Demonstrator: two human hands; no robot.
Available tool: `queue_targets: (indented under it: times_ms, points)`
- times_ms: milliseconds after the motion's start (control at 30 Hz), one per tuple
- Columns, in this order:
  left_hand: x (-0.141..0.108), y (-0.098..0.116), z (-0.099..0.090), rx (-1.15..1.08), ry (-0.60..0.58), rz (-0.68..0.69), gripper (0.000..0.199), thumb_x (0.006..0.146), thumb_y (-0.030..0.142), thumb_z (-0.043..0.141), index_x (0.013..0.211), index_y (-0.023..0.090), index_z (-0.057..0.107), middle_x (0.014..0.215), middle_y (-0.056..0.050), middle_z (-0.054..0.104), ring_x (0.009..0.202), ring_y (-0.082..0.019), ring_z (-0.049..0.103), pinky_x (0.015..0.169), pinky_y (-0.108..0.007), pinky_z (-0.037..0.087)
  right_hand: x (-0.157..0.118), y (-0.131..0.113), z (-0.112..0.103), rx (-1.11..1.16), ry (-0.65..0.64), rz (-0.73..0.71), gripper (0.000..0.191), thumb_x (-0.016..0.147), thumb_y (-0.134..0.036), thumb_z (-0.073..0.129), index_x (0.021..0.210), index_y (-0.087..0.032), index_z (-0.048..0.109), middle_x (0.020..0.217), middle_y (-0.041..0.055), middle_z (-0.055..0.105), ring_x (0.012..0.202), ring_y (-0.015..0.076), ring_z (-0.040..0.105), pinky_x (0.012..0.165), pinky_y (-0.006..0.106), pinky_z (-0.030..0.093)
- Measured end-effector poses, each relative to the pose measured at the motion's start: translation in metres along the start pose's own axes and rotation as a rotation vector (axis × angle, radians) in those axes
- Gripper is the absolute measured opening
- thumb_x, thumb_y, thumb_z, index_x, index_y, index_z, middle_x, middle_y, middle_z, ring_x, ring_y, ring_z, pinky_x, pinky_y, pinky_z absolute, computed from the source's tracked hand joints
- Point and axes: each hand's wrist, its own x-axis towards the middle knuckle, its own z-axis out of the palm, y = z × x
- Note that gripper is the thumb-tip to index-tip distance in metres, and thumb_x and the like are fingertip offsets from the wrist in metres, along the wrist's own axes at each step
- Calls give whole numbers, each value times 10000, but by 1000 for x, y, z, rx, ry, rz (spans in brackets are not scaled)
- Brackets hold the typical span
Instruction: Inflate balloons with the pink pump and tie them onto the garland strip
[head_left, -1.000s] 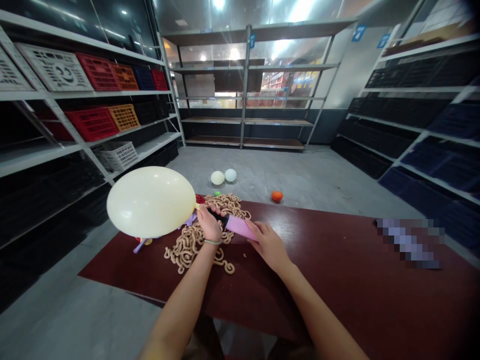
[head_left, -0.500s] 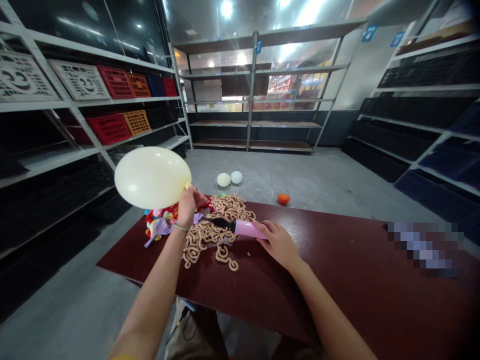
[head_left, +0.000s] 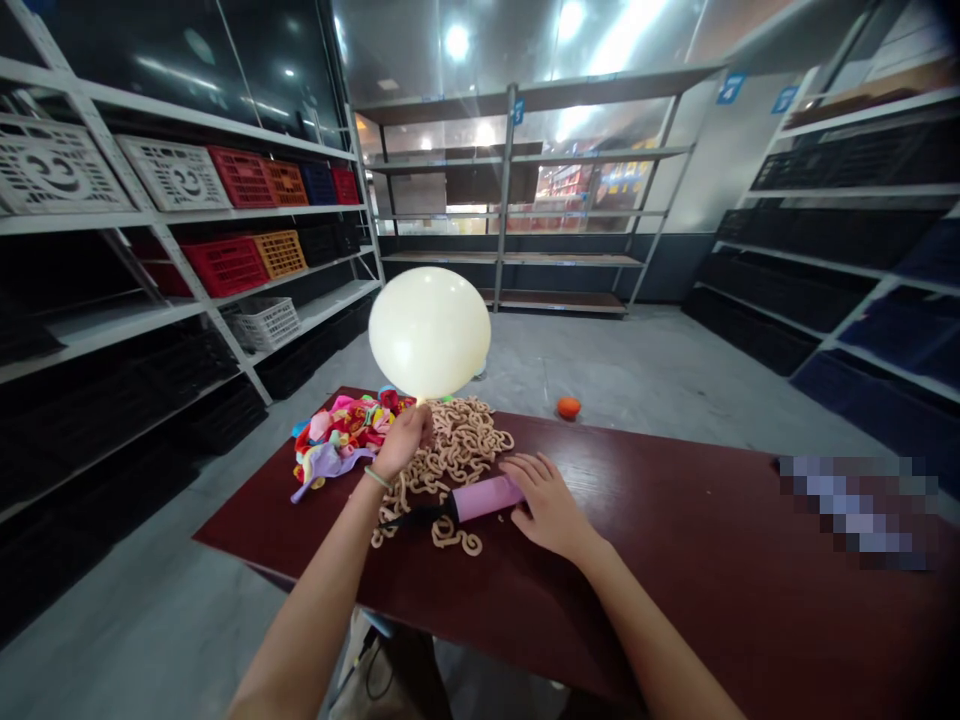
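Observation:
My left hand (head_left: 406,440) is closed on the neck of an inflated pale yellow balloon (head_left: 430,332), which stands upright above it. My right hand (head_left: 546,503) is wrapped over the end of a pink pump (head_left: 487,497) with a black front part, held low over the table. Beneath and behind the pump lies a heap of beige curled pieces (head_left: 457,440). Uninflated balloons (head_left: 337,440) in many colours are piled to the left of my left hand, a purple one at the front.
The dark red table (head_left: 637,520) has a blurred, pixelated object (head_left: 855,510) at its right. An orange balloon (head_left: 568,407) rests on the floor beyond. Shelves with crates (head_left: 225,265) stand left; more shelves (head_left: 570,258) stand behind and right.
The pale balloon has swung right and upright with my left hand. The pump in my right hand has moved down and left, nearer the table's front edge.

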Motion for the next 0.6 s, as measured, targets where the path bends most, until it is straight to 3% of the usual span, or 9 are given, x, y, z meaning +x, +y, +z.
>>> queue_targets:
  times_ms: [167,233,433,600]
  points:
    - [-2,-6,9,131,24,6,319,851,331,608,581,200,497,501,18,478,439,-123,409,452,-241,308,12,16,-19,-93,360,61,599,888,-166,462,1472,-186,332,1386,126,525,1391,257,373,1117,501,382]
    - [-1,-5,14,208,15,50,291,828,291,628,566,204,536,512,6,522,459,-143,439,469,-251,312,25,17,-40,-185,408,49,630,910,-214,490,1505,-184,285,1416,135,506,1413,283,343,1133,529,357]
    - [-6,4,49,445,-97,263,313,827,264,610,529,221,527,527,2,548,494,-171,479,522,-261,330,72,1,-100,-382,101,-302,741,911,-298,571,1546,-218,199,1579,72,311,1472,280,228,1218,560,157]
    - [-18,5,80,625,-174,273,299,851,303,599,573,218,529,585,-27,553,557,-195,518,619,-280,369,92,-7,-100,-414,-21,-425,757,855,-311,624,1518,-192,279,1571,62,330,1474,251,226,1237,516,121]
